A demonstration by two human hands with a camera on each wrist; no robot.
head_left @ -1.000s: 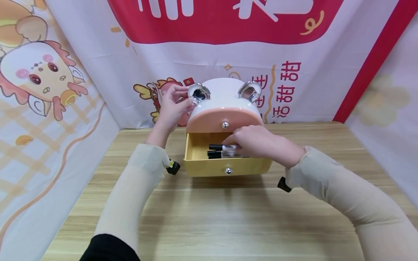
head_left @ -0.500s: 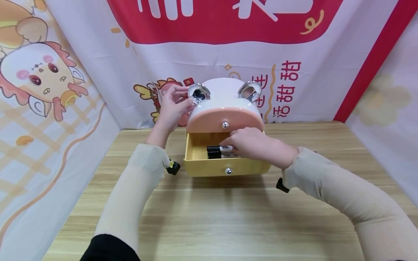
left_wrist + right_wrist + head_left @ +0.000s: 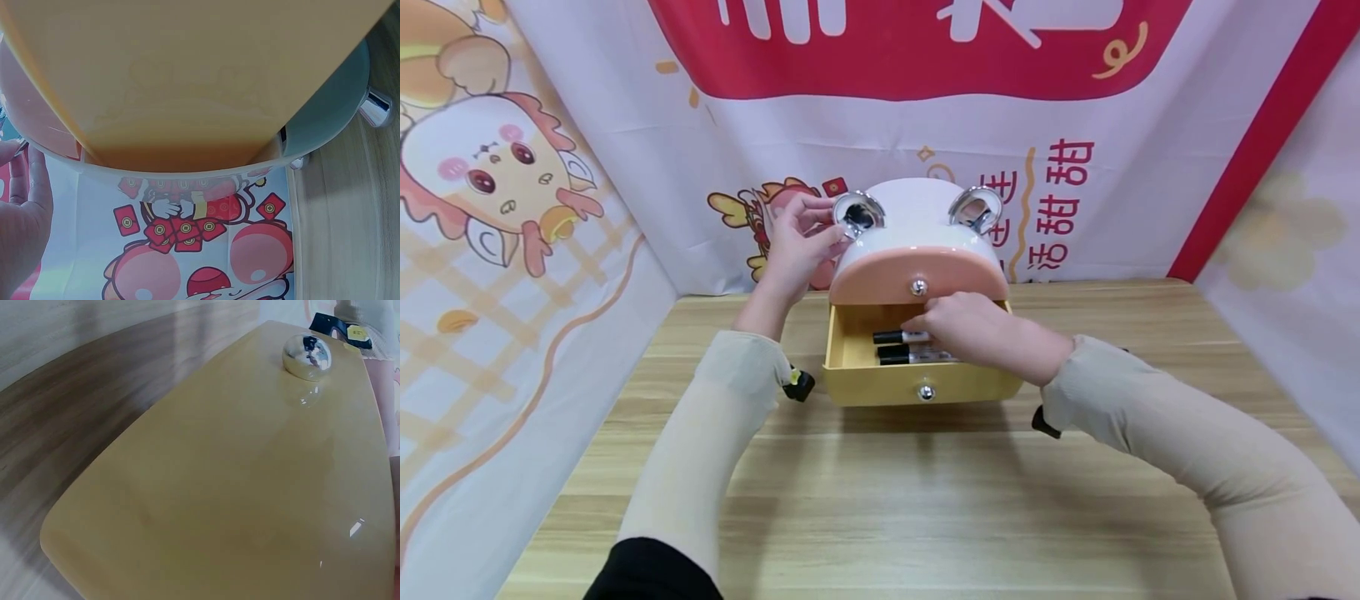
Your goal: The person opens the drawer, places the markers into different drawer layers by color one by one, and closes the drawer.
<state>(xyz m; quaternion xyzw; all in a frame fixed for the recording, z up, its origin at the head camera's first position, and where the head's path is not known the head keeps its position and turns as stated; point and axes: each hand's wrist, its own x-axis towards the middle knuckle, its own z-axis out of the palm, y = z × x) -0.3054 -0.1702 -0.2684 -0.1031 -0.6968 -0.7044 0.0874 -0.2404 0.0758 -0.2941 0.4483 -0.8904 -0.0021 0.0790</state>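
Observation:
A white drawer box [image 3: 917, 208] has two round silver-rimmed eyes and a peach upper drawer [image 3: 880, 279], pushed in. Its yellow drawer [image 3: 857, 387] is pulled out, with black-capped markers lying in it. My left hand [image 3: 797, 250] holds the silver-rimmed eye [image 3: 871, 200] on the box's left, thumb in front and fingers behind. Over the yellow drawer, my right hand [image 3: 973, 329] pinches the rearmost marker [image 3: 887, 337]; its far end is hidden under the hand. Another marker [image 3: 892, 360] lies just in front. The right wrist view is filled by the drawer's yellow front [image 3: 237, 469].
A mint-green drawer [image 3: 331, 106] and a silver foot [image 3: 376, 109] show in the left wrist view. The box stands at the back of the wood-grain table [image 3: 880, 500], against a printed cloth backdrop [image 3: 760, 125]. A silver knob [image 3: 927, 392] juts from the yellow drawer.
My right hand has shifted a little to the left, and the rearmost marker has slid left with it, apart from the markers in front. My left hand stays on the eye.

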